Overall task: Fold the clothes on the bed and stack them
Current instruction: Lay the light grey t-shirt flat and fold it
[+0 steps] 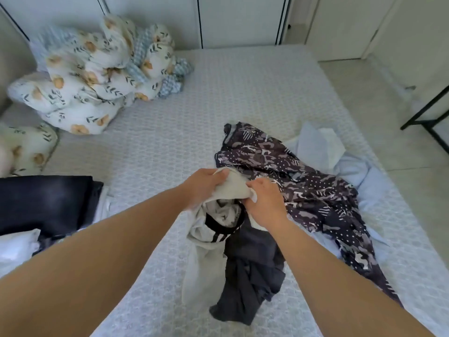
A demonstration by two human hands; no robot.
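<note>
A pale grey garment (206, 242) with a black-and-white striped band hangs crumpled in front of me over the bed (170, 132). My left hand (204, 188) grips its upper edge, and my right hand (263, 203) pinches the same edge just to the right. A dark grey garment (250, 283) lies bunched under it. A dark patterned garment (298, 188) sprawls to the right, with a light blue shirt (345, 164) beneath it. Dark folded clothes (46, 200) sit in a stack at the left, beside white fabric (17, 244).
A heap of floral bedding and pillows (92, 76) fills the bed's far left corner. Wardrobe doors (240, 20) stand behind the bed. A black metal frame (427, 113) stands on the floor at the right.
</note>
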